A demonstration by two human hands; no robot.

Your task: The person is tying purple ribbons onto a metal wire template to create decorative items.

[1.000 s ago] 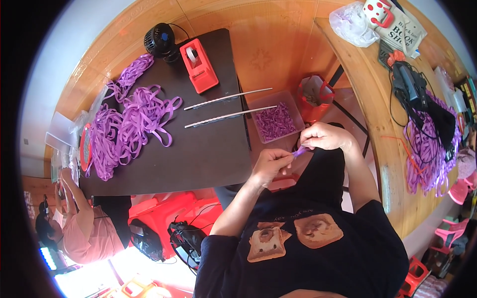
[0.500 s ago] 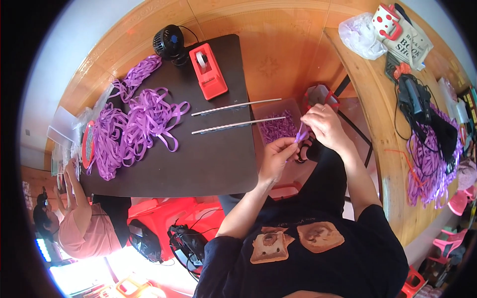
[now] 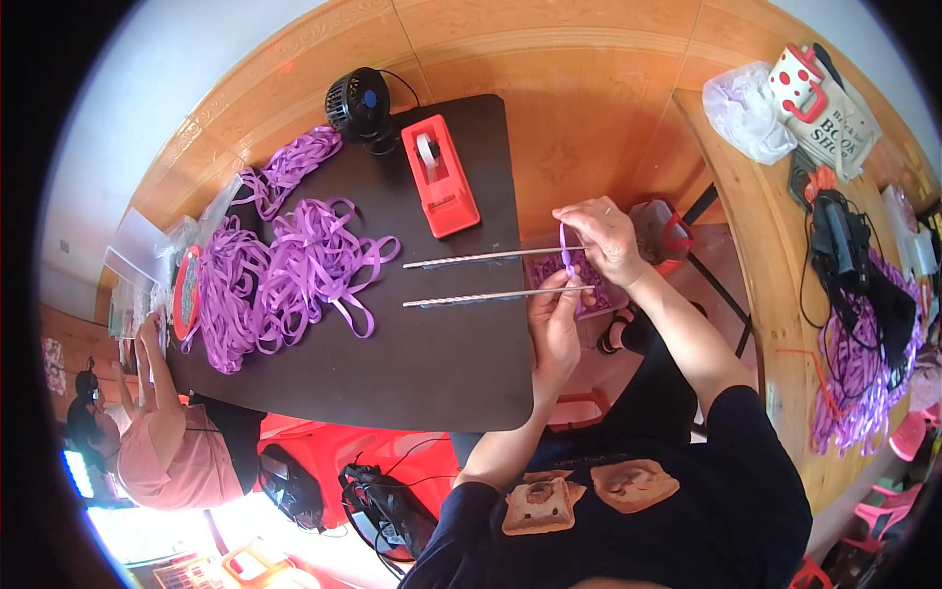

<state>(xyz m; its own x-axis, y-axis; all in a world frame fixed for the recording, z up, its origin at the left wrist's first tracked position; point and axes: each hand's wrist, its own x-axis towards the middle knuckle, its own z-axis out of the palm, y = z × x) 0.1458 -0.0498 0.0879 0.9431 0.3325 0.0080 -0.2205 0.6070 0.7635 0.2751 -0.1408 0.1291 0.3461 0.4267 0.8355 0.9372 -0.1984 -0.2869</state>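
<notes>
Left hand (image 3: pixel 555 332): clamped on purple ribbon (image 3: pixel 566 257), lower part
Right hand (image 3: pixel 605 240): clamped on its upper part
Twisted rods (image 3: pixel 481 257): two, projecting beyond the tabletop (image 3: pixel 422 368)

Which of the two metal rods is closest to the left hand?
The near rod, farther from the red tape dispenser: its tip end is right by the left hand. The far rod lies on the dispenser's side.

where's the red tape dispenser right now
In the head view, the red tape dispenser is on the dark table, toward its far right corner, between the black fan and the thin rods.
</notes>
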